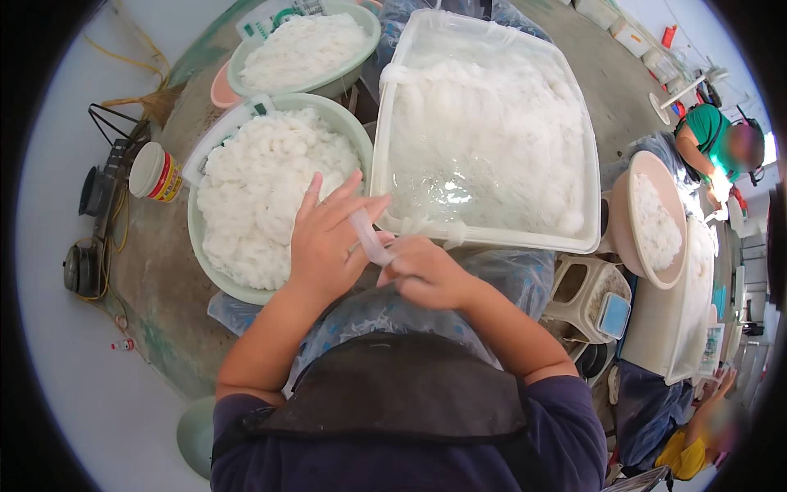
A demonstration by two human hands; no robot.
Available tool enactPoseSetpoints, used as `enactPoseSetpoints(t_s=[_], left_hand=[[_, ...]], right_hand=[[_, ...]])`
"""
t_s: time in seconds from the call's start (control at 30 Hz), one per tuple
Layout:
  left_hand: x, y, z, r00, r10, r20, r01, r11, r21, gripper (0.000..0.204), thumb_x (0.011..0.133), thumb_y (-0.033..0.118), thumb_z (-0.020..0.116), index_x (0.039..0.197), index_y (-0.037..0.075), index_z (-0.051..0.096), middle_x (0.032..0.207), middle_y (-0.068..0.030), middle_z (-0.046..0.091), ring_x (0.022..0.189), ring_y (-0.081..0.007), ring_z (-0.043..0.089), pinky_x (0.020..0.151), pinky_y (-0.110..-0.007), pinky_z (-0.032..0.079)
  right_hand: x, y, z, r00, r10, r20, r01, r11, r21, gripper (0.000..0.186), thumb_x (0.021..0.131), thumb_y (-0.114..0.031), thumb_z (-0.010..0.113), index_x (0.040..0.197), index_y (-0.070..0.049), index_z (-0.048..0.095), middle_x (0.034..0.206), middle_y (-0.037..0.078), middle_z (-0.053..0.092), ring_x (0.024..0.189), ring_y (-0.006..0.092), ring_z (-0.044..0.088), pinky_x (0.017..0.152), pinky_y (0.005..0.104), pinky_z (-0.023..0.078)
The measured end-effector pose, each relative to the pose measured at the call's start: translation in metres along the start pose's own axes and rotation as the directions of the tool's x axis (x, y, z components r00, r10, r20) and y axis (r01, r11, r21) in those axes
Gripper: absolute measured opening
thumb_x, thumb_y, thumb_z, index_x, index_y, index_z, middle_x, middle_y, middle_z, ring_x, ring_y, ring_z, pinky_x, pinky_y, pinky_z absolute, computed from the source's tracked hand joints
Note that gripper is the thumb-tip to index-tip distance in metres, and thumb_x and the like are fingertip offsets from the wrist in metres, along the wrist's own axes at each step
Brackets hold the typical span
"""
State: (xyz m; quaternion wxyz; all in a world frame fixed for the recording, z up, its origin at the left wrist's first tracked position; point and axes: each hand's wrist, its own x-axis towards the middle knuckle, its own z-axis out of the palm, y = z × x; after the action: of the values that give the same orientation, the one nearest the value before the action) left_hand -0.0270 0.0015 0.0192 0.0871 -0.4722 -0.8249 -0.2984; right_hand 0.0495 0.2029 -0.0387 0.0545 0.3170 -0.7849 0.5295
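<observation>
My left hand point(322, 246) is held over the right edge of the near green basin, its fingers stretched and spread. A whitish translucent strip point(369, 236) runs across its fingers; whether it loops around them I cannot tell. My right hand point(430, 275) is closed, pinching the strip's lower end. Both hands are just in front of a large white rectangular tub point(592, 205), which holds water and a spread mass of wet white fibre point(500, 131). White fluffy clumps point(266, 180) fill the green basin point(199, 246) beside my left hand.
Another green basin point(370, 45) of white fibre stands behind at the left. A white bucket point(149, 170) is on the floor at left. To the right are a plastic stool point(578, 303) and a pink basin point(641, 221). Two people point(707, 135) work at the far right.
</observation>
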Motion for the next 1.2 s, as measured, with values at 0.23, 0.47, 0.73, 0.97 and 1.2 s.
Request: enactPoseSetpoints(t_s=[0.23, 0.47, 0.73, 0.97, 1.2], left_hand=[[-0.004, 0.014, 0.015, 0.935, -0.266, 0.234, 0.303, 0.260, -0.917, 0.036, 0.095, 0.034, 0.058, 0.117, 0.008, 0.068, 0.104, -0.0036, 0.069, 0.120, -0.0313, 0.057, 0.114, -0.052, 0.023], [-0.002, 0.002, 0.005, 0.972, 0.176, 0.156, -0.171, 0.984, -0.048, 0.013, 0.089, 0.019, 0.067, 0.093, 0.007, 0.070, 0.102, -0.0136, 0.068, 0.110, -0.0274, 0.064, 0.108, -0.053, 0.035], [-0.004, 0.030, -0.011, 0.898, -0.342, 0.277, 0.233, -0.164, -0.959, 0.016, 0.104, 0.021, 0.036, 0.108, 0.007, 0.042, 0.132, -0.0312, 0.050, 0.113, -0.0386, 0.060, 0.101, -0.047, 0.045], [0.006, 0.014, -0.002, 0.836, -0.416, 0.358, 0.269, -0.259, -0.928, 0.017, 0.104, 0.022, 0.037, 0.106, 0.005, 0.042, 0.127, -0.0327, 0.053, 0.081, -0.0237, 0.062, 0.079, -0.038, 0.050], [0.002, -0.001, -0.008, 0.875, -0.307, 0.375, 0.483, 0.614, -0.624, 0.022, 0.096, 0.027, 0.050, 0.110, 0.010, 0.057, 0.137, -0.0247, 0.046, 0.098, -0.0266, 0.043, 0.084, -0.040, 0.038]], right_hand=[[0.020, -0.023, 0.010, 0.972, 0.126, -0.201, -0.153, 0.980, -0.124, 0.018, 0.088, -0.019, 0.055, 0.089, -0.002, 0.062, 0.093, 0.019, 0.060, 0.096, 0.0370, 0.054, 0.087, 0.0439, 0.042], [0.015, -0.026, -0.008, 0.942, 0.317, -0.107, -0.331, 0.842, -0.426, 0.017, 0.077, -0.017, 0.057, 0.067, -0.004, 0.059, 0.072, 0.013, 0.058, 0.079, 0.0321, 0.055, 0.074, 0.0436, 0.042], [0.008, -0.029, -0.026, 0.800, 0.508, -0.319, -0.578, 0.795, -0.183, 0.029, 0.073, -0.012, 0.066, 0.095, -0.005, 0.049, 0.096, 0.013, 0.053, 0.083, 0.0328, 0.057, 0.071, 0.0406, 0.045], [0.001, -0.031, 0.016, 0.958, 0.279, 0.069, -0.287, 0.939, 0.187, 0.023, 0.082, -0.025, 0.050, 0.076, -0.003, 0.054, 0.072, 0.013, 0.054, 0.072, 0.0293, 0.055, 0.067, 0.0385, 0.043], [0.012, -0.058, -0.025, 0.968, 0.106, -0.229, -0.132, 0.986, -0.101, 0.018, 0.078, -0.015, 0.047, 0.067, -0.002, 0.049, 0.064, 0.014, 0.049, 0.063, 0.0340, 0.052, 0.059, 0.0409, 0.043]])
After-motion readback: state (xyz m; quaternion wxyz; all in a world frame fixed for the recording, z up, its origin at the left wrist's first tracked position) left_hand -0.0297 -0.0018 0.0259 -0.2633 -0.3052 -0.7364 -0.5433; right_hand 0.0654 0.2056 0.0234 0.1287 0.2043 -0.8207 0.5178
